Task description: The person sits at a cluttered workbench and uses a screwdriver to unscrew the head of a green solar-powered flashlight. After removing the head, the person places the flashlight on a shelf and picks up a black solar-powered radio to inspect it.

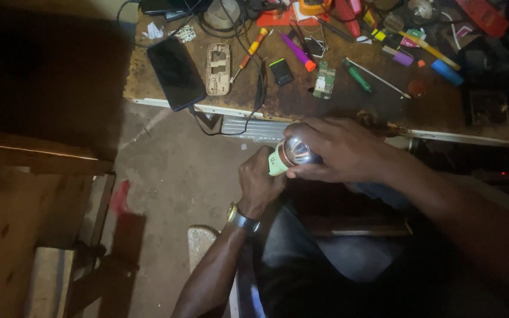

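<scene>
Gripping the pale green flashlight (283, 158) low in front of the workbench edge (325, 118), both hands are locked on it above the lap. Left hand (258, 182) is wrapped round the green body from below, fingers curled tight into a fist, a gold-cased wristwatch (240, 217) showing on the wrist. Right hand (334, 147) comes in from the right and cups the head end, fingers (307, 126) arched over the top of the shiny reflector and copper-coloured ring, thumb pressed along the underside; the fingers lie close together, not spread. The lens faces up toward the camera, bright against the dark.

Up on the bench, well apart from the hands: a black smartphone (175, 72) lying flat at the left edge, a beige phone frame (218, 68) just beside it, a small green circuit board (325, 81), a green-handled screwdriver (356, 75), an orange-and-yellow screwdriver (250, 54) and a purple-bodied tool (297, 52). A black cable (260, 94) droops over the bench edge. A wooden bench (25, 194) sits off to the left on the concrete floor.
</scene>
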